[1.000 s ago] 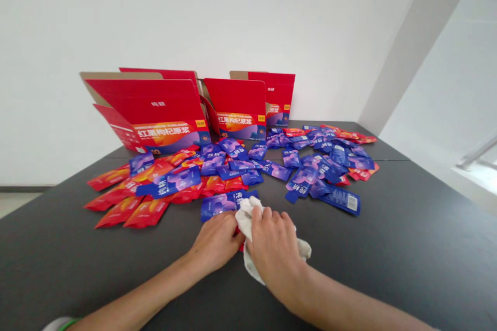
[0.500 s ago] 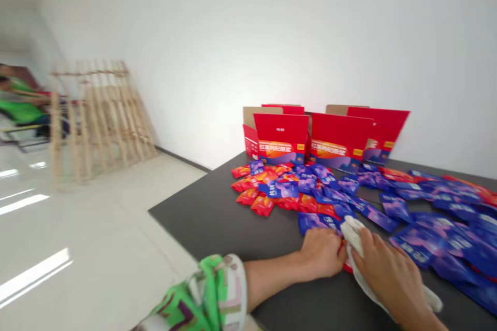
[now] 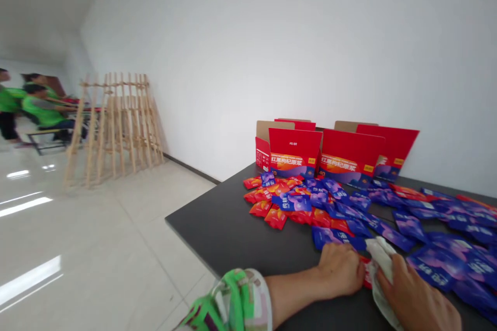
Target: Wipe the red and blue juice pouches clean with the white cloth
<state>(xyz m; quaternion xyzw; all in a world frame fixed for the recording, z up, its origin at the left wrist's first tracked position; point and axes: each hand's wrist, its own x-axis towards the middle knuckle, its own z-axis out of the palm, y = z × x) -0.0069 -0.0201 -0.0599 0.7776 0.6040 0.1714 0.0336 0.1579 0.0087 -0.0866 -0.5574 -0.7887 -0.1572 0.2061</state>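
Note:
At the near right of the dark table, my left hand (image 3: pixel 341 270) is closed on the end of a red pouch (image 3: pixel 366 272), most of which is hidden. My right hand (image 3: pixel 415 292) grips a white cloth (image 3: pixel 382 258) and presses it against that pouch. A blue pouch (image 3: pixel 334 238) lies just beyond my left hand. Further back, red pouches (image 3: pixel 276 217) and blue pouches (image 3: pixel 293 202) are spread in a loose heap, with more blue pouches (image 3: pixel 438 266) to the right of my right hand.
Several red cartons with raised flaps, such as this carton (image 3: pixel 295 147), stand at the table's back against a white wall (image 3: pixel 240 46). The table's left edge drops to a shiny floor (image 3: pixel 116 248). Wooden poles (image 3: pixel 116 124) lean there; people in green (image 3: pixel 42 108) are beyond.
My view has swung left, bringing the floor, poles and people into sight, so the table shifts rightward. Both hands stay together at the red pouch, cloth still in the right.

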